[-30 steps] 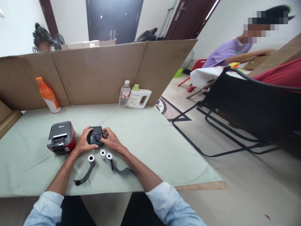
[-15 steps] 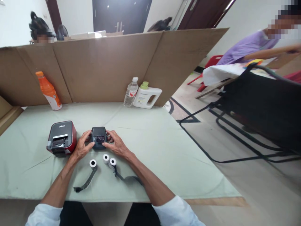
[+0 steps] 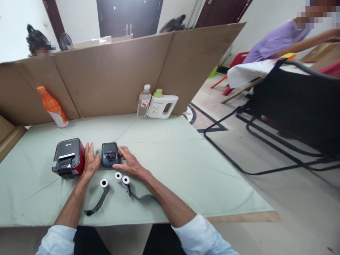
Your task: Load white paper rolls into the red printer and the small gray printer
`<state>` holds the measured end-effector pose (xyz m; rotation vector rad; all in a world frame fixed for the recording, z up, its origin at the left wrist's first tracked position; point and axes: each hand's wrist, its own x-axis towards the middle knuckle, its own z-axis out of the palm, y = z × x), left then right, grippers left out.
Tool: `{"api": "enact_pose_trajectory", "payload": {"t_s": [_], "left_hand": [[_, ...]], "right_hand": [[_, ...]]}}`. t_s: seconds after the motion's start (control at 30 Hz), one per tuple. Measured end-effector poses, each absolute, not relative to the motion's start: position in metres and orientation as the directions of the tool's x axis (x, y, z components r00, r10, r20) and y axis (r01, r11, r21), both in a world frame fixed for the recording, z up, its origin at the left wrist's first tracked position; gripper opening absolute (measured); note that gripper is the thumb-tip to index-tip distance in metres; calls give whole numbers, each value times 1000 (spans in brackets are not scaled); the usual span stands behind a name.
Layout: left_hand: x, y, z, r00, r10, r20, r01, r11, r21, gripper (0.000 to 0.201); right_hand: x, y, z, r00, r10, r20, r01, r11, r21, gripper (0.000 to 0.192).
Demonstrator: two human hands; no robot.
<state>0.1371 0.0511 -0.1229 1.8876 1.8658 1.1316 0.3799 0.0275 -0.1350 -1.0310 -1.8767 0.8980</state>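
Observation:
My left hand (image 3: 91,159) is open, fingers stretched out, in the gap between a red-and-black label printer (image 3: 69,156) and a small dark printer (image 3: 109,155). Its fingers lie close to the red side of the larger printer; whether they touch it I cannot tell. My right hand (image 3: 130,162) holds the right side of the small printer, thumb at the front corner and fingers along the edge. In front of them stand a single white paper roll (image 3: 104,183) and two more rolls (image 3: 122,179) side by side, with dark strips trailing toward me.
Against the cardboard screen (image 3: 114,78) stand an orange bottle (image 3: 53,106), a clear water bottle (image 3: 144,102) and a white jug (image 3: 162,106). Right of the table (image 3: 202,177) is a black folding chair (image 3: 297,113). A person in purple (image 3: 276,42) sits beyond.
My left hand has let go of the small printer and moved left, toward the larger printer, its fingers now extended. My right hand stays on the small printer. The camera view has shifted slightly.

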Motion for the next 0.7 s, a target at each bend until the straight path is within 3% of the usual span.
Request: {"api": "enact_pose_trajectory", "payload": {"t_s": [0.2, 0.4, 0.7], "left_hand": [[136, 61, -119, -207, 935, 289, 750, -38, 660, 79], [134, 67, -118, -203, 936, 286, 781, -21, 624, 73], [129, 44, -122, 178, 967, 180, 833, -246, 495, 59]], "right_hand": [[378, 29, -137, -344, 881, 326, 325, 437, -839, 96], [377, 28, -137, -351, 871, 344, 315, 456, -833, 96], [379, 21, -144, -344, 890, 298, 314, 408, -857, 91]]}}
